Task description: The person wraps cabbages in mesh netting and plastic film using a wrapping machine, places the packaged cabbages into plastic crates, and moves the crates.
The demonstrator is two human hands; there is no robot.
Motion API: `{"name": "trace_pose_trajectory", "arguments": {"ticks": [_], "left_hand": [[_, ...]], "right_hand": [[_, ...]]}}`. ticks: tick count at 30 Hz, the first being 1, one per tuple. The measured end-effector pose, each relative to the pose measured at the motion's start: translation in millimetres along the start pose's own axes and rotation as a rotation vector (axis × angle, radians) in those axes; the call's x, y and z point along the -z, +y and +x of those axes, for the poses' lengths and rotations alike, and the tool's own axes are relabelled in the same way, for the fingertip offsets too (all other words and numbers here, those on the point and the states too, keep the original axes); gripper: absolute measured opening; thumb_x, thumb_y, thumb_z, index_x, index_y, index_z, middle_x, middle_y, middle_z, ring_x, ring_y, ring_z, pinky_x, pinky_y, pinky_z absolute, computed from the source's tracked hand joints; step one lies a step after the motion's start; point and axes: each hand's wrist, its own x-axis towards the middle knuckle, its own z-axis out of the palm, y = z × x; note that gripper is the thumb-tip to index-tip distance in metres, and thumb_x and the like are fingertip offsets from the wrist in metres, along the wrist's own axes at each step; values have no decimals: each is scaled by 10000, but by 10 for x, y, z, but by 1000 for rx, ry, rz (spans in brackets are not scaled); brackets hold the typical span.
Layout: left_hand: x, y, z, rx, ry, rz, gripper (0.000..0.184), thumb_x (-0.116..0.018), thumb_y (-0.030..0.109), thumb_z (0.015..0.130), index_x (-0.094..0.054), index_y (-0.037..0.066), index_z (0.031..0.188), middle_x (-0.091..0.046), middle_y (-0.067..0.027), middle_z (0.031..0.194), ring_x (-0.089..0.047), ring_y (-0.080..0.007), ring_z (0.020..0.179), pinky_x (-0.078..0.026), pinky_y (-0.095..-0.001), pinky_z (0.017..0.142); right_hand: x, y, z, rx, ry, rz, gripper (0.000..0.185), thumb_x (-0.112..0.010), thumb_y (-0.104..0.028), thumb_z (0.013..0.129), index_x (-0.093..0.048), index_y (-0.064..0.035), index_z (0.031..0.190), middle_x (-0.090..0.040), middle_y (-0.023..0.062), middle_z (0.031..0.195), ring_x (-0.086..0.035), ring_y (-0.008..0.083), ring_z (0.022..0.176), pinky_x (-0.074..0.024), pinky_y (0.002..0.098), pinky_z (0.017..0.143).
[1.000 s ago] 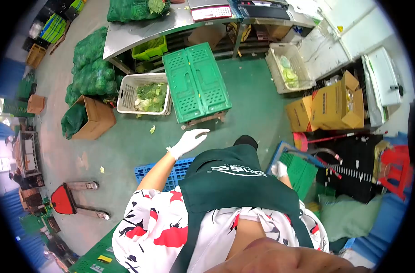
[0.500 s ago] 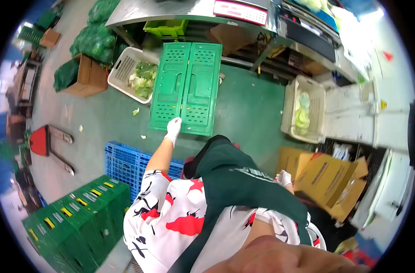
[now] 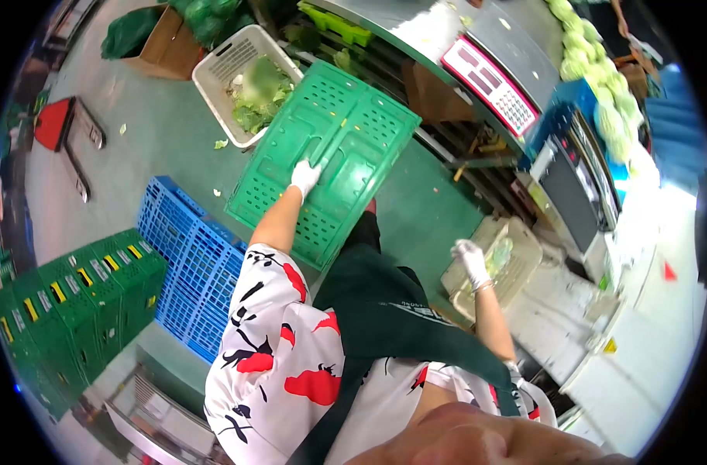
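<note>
- The left hand [image 3: 305, 177] is on the top of the green crate [image 3: 322, 163], at its middle; whether the fingers are hooked in cannot be told.
- The right hand [image 3: 471, 263] is free, fingers loosely curled, near the pale basket [image 3: 455, 288], which holds light green leaves.
- The green crate is in front of the person; its panelled top hides any contents.
- Beyond its left side, the white basket [image 3: 214, 71] contains leafy trimmings.
- Farther off, a cardboard box [image 3: 175, 50] has green mesh [image 3: 129, 32] in its mouth.
- Half a second ago the left hand was at the crate's near edge and the crate looked nearly straight; now it appears slanted, and the right hand is farther from the body.
- The crate's long axis and seam run from near left to far right.
</note>
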Motion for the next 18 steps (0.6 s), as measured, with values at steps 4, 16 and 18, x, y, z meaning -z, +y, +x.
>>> {"name": "trace_pose_trajectory", "arguments": {"ticks": [4,16,18], "left_hand": [[236,190,-23,188,-76,174,754,-683,528,821,-540,54,1389,-586,-188,1338,-563,-349,1246,-452,-448,1034],[2196,250,-143,-239,793,427,167,-751,191,790,-732,119,940,-623,-110,904,-634,-300,841,-533,-430,695],[2038,294,-238,-179,778,289,169,-750,195,798,-729,132,954,-627,-106,901,-646,-291,863,-544,-423,715]], "right_hand": [[-337,-194,337,-250,-151,-81,221,-584,-166,991,-678,4,1096,-712,60,846,-646,121,720,-526,260,653],[-3305,-2010,1462,1024,-616,-1268,527,-617,-332,915,-531,-60,1358,-524,178,1389,-482,366,1279,-430,448,1036],[-3675,-1989,1673,1228,-593,-1469,607,-585,-408,933,-485,-54,1415,-499,175,1436,-445,350,1345,-335,466,1132]]}}
